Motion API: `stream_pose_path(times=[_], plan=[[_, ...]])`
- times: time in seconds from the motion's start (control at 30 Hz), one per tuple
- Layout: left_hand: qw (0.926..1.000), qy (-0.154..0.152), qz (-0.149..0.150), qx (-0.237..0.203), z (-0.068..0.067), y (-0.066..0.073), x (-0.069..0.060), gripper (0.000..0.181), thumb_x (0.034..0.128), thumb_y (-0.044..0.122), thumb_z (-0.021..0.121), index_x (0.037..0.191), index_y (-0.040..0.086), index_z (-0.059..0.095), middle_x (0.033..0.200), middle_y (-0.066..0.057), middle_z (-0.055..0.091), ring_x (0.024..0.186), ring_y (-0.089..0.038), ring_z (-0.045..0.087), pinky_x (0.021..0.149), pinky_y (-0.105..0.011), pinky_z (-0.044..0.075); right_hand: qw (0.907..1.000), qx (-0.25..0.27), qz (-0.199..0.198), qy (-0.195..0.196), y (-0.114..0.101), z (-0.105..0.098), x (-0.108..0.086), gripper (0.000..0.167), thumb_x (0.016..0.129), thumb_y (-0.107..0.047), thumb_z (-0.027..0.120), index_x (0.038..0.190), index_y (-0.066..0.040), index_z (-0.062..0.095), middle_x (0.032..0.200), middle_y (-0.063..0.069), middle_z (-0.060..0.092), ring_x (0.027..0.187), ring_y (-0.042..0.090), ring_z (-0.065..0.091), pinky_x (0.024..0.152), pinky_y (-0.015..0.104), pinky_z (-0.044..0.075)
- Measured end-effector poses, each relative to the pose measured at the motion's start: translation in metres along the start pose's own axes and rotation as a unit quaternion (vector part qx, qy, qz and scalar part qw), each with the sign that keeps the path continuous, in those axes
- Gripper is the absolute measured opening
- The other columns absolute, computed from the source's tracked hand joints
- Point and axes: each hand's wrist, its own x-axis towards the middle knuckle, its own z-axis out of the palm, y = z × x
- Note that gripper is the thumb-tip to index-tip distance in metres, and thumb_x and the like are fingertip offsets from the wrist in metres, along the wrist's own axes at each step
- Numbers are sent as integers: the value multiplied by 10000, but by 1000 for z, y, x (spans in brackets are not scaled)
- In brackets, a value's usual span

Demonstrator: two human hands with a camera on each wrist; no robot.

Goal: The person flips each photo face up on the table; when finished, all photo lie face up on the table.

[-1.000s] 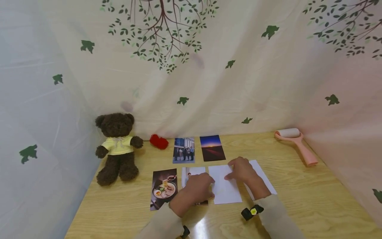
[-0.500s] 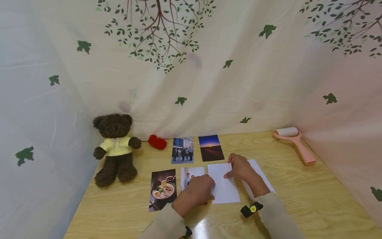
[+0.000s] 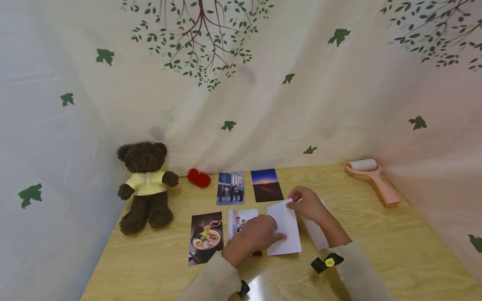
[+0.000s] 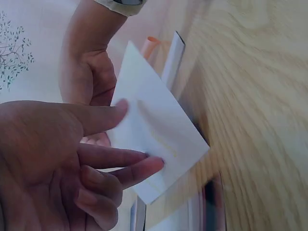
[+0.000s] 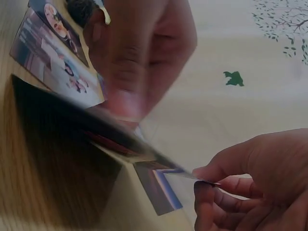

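A photo card, white back facing me [image 3: 290, 228], is tilted up off the wooden table. My right hand [image 3: 306, 205] pinches its upper right corner between thumb and fingers; the right wrist view shows the card's dark underside [image 5: 57, 113]. Over the card's left part, my left hand [image 3: 257, 232] has its thumb and two fingers extended against the white side, as the left wrist view shows. Partly hidden below that hand is a family photo [image 3: 236, 218]. Another white-backed card [image 3: 314, 236] lies beneath my right wrist.
A ramen photo [image 3: 206, 238] lies at left; a group photo [image 3: 231, 190] and a sunset photo [image 3: 267, 186] lie behind. Farther out are a teddy bear [image 3: 148, 184], red yarn [image 3: 198, 178] and a pink lint roller [image 3: 378, 179]. A printed curtain [image 3: 263, 138] closes the back.
The white-backed card was flat and now has its right side raised, its corner pinched by my right hand. My left hand has shifted slightly right and farther over the card.
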Motion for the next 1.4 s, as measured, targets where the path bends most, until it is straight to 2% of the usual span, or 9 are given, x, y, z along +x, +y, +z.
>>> stream_pose_path(times=[0.1,0.27,0.5,0.67,0.77,0.93,1.0,1.1,1.4], plan=[[9976,104,52,-676,-2,4,3,491,1018,531,645,903,78,795,743,6,710,578,-83,534,550,-260,431,9995,326,-28,-15,-6,-1,0,254,942,-73,742,1139,44,632,953,128,648,657,157,623,610,314,568],[9893,242,232,-1417,-6,9,7,562,1049,563,569,681,149,660,524,74,444,453,-83,409,442,-246,313,9966,819,-92,-19,-13,-1,-2,302,975,-99,729,1195,60,600,1010,170,687,675,165,690,628,324,612],[9761,44,285,-2152,-17,8,6,439,1045,326,568,725,107,774,476,88,428,411,-80,303,418,-241,260,9849,1692,-95,-363,-13,3,-4,385,1032,-158,682,1290,90,541,1147,286,662,753,236,760,698,416,653],[9680,-26,219,-2501,-21,5,1,395,1035,259,557,756,130,804,464,77,435,396,-82,268,408,-240,240,9852,1589,-193,-610,-10,8,-8,390,1105,-235,568,1327,85,550,1200,292,662,895,292,767,771,469,650],[9660,3,106,-2585,-19,3,0,400,1018,234,571,662,131,722,463,91,401,403,-77,272,413,-239,234,9877,1385,-199,-702,-7,10,-11,355,1133,-186,486,1327,102,557,1194,291,663,960,337,749,788,503,641],[9718,-54,-123,-2354,-9,-8,4,461,989,256,613,542,173,536,473,88,355,416,-87,288,422,-266,230,9914,953,-114,-891,0,16,-13,276,1123,-59,424,1256,98,608,1173,275,651,961,318,695,734,455,628],[9831,61,-80,-1826,6,-24,13,482,996,323,606,539,221,488,480,103,348,409,-93,301,417,-279,236,9928,724,-81,-956,3,20,-12,260,1112,-34,428,1225,83,632,1152,253,660,945,284,678,723,413,615],[9917,151,-253,-1251,12,-30,14,489,976,335,634,536,229,449,482,102,338,407,-105,309,421,-287,231,9940,437,-147,-992,6,26,-10,252,1094,-13,443,1196,74,657,1123,237,680,929,263,672,720,376,589],[9953,210,-856,-409,-7,-15,-8,491,942,347,721,558,201,454,522,91,384,492,-133,414,504,-310,296,9944,214,-431,-939,12,34,-9,223,1070,-13,489,1155,59,683,1040,203,695,897,222,640,689,317,532]])
